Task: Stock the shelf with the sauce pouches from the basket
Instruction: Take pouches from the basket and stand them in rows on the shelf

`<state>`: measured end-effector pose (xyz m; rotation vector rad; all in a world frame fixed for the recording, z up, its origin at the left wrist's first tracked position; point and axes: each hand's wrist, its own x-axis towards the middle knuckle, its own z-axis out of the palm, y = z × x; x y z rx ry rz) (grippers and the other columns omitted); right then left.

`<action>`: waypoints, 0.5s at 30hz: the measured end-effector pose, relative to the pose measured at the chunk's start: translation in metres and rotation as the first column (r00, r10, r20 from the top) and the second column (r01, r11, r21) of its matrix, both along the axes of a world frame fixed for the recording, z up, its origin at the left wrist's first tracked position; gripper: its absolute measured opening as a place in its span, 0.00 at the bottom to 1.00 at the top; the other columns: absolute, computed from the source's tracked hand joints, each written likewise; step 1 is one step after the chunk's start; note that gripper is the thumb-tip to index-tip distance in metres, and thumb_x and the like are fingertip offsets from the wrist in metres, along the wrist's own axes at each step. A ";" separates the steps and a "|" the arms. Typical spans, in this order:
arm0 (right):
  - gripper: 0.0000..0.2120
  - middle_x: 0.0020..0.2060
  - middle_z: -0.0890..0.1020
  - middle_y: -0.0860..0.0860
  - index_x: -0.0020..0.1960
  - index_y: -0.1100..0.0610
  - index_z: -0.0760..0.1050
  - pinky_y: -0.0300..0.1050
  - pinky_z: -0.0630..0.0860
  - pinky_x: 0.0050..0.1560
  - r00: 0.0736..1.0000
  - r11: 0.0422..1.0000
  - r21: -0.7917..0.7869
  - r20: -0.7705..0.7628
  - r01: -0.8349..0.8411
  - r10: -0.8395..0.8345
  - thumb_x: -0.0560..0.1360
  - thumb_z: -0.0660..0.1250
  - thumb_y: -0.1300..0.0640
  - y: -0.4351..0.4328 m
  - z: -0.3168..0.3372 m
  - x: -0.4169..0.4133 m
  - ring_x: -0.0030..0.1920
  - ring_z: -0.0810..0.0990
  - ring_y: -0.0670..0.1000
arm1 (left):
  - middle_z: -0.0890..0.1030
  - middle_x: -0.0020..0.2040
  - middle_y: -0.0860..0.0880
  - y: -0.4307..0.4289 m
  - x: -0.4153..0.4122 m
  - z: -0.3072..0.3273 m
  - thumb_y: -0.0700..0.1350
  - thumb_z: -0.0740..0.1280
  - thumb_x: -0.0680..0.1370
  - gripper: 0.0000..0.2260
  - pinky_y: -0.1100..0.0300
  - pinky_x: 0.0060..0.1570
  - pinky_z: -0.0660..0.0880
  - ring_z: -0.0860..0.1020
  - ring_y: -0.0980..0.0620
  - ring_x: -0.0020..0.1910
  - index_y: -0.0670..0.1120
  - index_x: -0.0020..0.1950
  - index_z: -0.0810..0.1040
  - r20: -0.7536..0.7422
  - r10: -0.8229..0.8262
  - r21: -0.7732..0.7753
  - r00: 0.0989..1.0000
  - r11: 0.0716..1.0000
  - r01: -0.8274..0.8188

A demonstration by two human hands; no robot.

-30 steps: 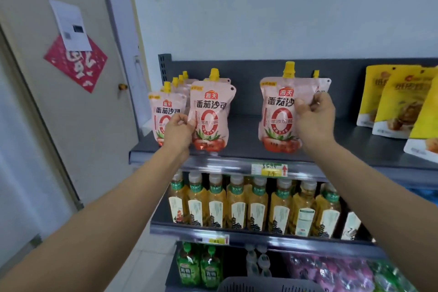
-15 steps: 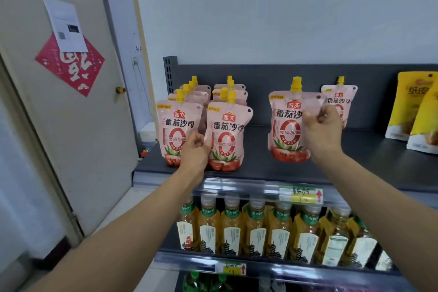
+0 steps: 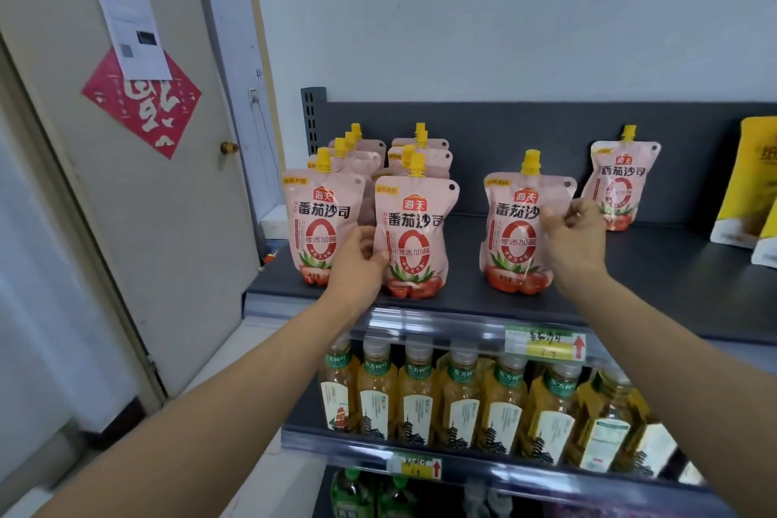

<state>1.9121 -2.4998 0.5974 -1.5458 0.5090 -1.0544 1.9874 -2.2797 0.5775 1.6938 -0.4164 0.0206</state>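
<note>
left hand (image 3: 357, 263) grips the middle tomato sauce pouch (image 3: 414, 240), right hand (image 3: 574, 242) pinches the next pouch (image 3: 513, 231); soft, probably light, best held at side seams.

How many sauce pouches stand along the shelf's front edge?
3: left pouch, nearest the door; middle pouch, gripped by left hand; right pouch, pinched by right hand. Rear pouches stand behind, some possibly hidden.

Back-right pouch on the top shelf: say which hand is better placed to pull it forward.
Probably right. The right hand pinches the right front pouch, directly in front of the back-right pouch; the left hand grips the middle front pouch, farther off.
</note>
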 end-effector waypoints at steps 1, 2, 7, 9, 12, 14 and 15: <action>0.06 0.38 0.73 0.49 0.45 0.58 0.66 0.37 0.73 0.37 1.000 1.000 -0.005 -0.006 -0.016 0.016 0.78 0.62 0.60 -0.001 0.000 -0.001 0.40 0.74 0.46 | 0.76 0.53 0.51 0.002 -0.001 0.001 0.34 0.61 0.78 0.12 0.70 0.44 0.72 0.74 0.55 0.54 0.42 0.61 0.71 0.033 0.027 0.027 0.999 0.999 -0.028; 0.06 0.38 0.74 0.50 0.44 0.57 0.66 0.38 0.74 0.38 0.999 0.999 -0.011 -0.017 -0.034 0.034 0.78 0.62 0.60 -0.003 0.000 -0.001 0.41 0.75 0.47 | 0.75 0.53 0.51 0.003 -0.004 0.003 0.34 0.61 0.78 0.13 0.69 0.47 0.72 0.74 0.54 0.55 0.42 0.62 0.70 0.064 0.056 0.045 0.996 0.997 -0.059; 0.12 0.51 0.81 0.54 0.57 0.60 0.72 0.52 0.80 0.51 0.954 0.958 0.091 -0.099 -0.274 0.282 0.74 0.67 0.63 -0.015 -0.004 -0.010 0.50 0.82 0.53 | 0.74 0.53 0.52 0.005 -0.022 0.024 0.34 0.61 0.77 0.13 0.65 0.52 0.68 0.73 0.56 0.52 0.42 0.62 0.70 0.303 0.264 0.089 0.916 0.949 -0.303; 0.13 0.51 0.82 0.53 0.55 0.58 0.74 0.54 0.79 0.53 0.911 0.923 0.109 -0.158 -0.368 0.382 0.72 0.69 0.65 -0.019 -0.008 -0.012 0.52 0.82 0.54 | 0.74 0.54 0.51 0.001 -0.032 0.035 0.34 0.60 0.77 0.12 0.69 0.50 0.70 0.73 0.56 0.51 0.43 0.59 0.71 0.408 0.309 0.006 0.859 0.940 -0.341; 0.14 0.47 0.82 0.49 0.50 0.53 0.75 0.54 0.78 0.55 0.854 0.893 0.130 -0.262 -0.431 0.450 0.69 0.72 0.67 -0.025 -0.009 -0.013 0.53 0.81 0.54 | 0.74 0.52 0.53 -0.018 -0.048 0.051 0.34 0.62 0.76 0.11 0.75 0.49 0.71 0.73 0.58 0.50 0.44 0.57 0.73 0.536 0.213 -0.018 0.817 0.970 -0.241; 0.17 0.47 0.82 0.49 0.55 0.56 0.74 0.50 0.78 0.52 0.823 0.886 0.113 -0.333 -0.450 0.460 0.69 0.72 0.67 -0.031 -0.005 -0.011 0.52 0.81 0.52 | 0.75 0.49 0.53 -0.038 -0.057 0.055 0.34 0.62 0.76 0.10 0.75 0.50 0.70 0.74 0.60 0.47 0.44 0.55 0.74 0.587 0.080 0.037 0.805 0.991 -0.126; 0.18 0.48 0.82 0.50 0.56 0.58 0.74 0.47 0.78 0.49 0.814 0.886 0.100 -0.359 -0.453 0.457 0.68 0.72 0.68 -0.034 -0.002 -0.009 0.51 0.81 0.52 | 0.75 0.48 0.54 -0.048 -0.060 0.056 0.33 0.61 0.76 0.10 0.76 0.49 0.70 0.74 0.62 0.47 0.44 0.54 0.74 0.588 0.008 0.070 0.809 0.996 -0.060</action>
